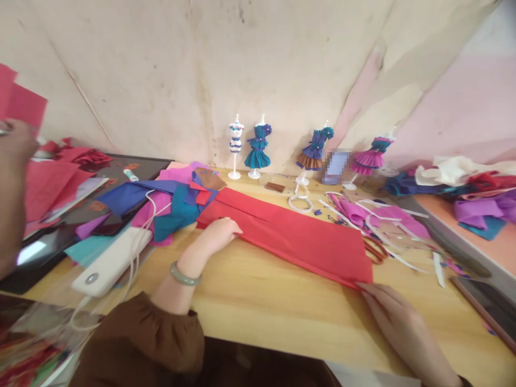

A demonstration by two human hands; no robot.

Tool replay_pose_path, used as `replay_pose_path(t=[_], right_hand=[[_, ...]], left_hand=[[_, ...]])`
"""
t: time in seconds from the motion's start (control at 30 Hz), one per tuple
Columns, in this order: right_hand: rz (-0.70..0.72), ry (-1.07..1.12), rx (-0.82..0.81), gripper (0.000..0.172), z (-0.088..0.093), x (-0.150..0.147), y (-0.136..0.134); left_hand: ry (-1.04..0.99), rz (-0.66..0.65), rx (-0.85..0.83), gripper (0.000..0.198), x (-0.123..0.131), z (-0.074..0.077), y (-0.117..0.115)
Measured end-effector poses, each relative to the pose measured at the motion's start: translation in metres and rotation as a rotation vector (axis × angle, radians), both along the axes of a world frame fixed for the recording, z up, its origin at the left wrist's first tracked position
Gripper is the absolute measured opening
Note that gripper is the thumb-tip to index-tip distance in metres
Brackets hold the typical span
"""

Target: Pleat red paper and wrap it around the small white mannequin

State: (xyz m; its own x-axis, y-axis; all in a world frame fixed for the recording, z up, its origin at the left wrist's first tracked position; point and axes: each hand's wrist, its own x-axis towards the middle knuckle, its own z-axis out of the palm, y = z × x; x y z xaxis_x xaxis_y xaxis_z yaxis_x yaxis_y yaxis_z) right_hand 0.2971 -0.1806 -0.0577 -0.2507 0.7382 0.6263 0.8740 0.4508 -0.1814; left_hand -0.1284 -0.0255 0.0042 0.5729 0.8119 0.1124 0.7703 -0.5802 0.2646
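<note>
A long folded sheet of what looks like red crepe paper [306, 236] slants across the wooden table. At its near edge, left of the middle, my left hand [220, 234] is closed on the paper, with a pale green bangle on the wrist. Pinched between the fingertips of my right hand [389, 303] is the near right corner of the same sheet. A pair of scissors with reddish-brown handles [375, 250] lies partly hidden under the right end. Beyond the left end are overlapping teal paper [177, 212] and blue paper [129, 198].
Small dressed mannequins, one a teal-dressed mannequin [258, 150], stand along the wall. A white power strip [110, 263] with cables lies left. Another person's hand [16, 142] holds red paper at far left. A phone [489, 312] lies right, near white strips [438, 269] and scraps.
</note>
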Motion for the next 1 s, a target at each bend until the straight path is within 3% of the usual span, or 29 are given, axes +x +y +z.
replay_pose_path(t=[0.23, 0.37, 0.57, 0.67, 0.73, 0.8, 0.9, 1.0], right_hand=[[-0.022, 0.001, -0.026, 0.024, -0.001, -0.002, -0.002], [-0.045, 0.0, -0.045, 0.025, -0.004, 0.0, -0.001], [-0.051, 0.02, -0.05, 0.026, -0.004, -0.001, -0.002], [-0.023, 0.024, -0.055, 0.024, 0.0, -0.004, -0.004], [-0.006, 0.018, -0.047, 0.023, 0.001, -0.005, -0.006], [0.007, 0.009, -0.036, 0.022, 0.0, -0.006, -0.007], [0.008, -0.001, -0.024, 0.02, -0.001, -0.007, -0.009], [-0.004, 0.003, -0.042, 0.02, -0.001, -0.01, -0.012]], left_hand=[[-0.025, 0.128, -0.064, 0.03, -0.037, 0.021, -0.001], [-0.013, 0.291, -0.017, 0.037, -0.05, 0.033, -0.004], [-0.007, 0.471, 0.076, 0.035, -0.068, 0.036, -0.003], [-0.025, 0.511, 0.145, 0.037, -0.064, 0.036, -0.002], [-0.085, 0.44, 0.238, 0.038, -0.049, 0.036, -0.004], [-0.157, 0.243, 0.272, 0.032, -0.025, 0.034, -0.01], [-0.162, -0.022, 0.104, 0.036, 0.013, 0.027, -0.023], [-0.049, -0.163, -0.082, 0.051, 0.038, 0.019, -0.034]])
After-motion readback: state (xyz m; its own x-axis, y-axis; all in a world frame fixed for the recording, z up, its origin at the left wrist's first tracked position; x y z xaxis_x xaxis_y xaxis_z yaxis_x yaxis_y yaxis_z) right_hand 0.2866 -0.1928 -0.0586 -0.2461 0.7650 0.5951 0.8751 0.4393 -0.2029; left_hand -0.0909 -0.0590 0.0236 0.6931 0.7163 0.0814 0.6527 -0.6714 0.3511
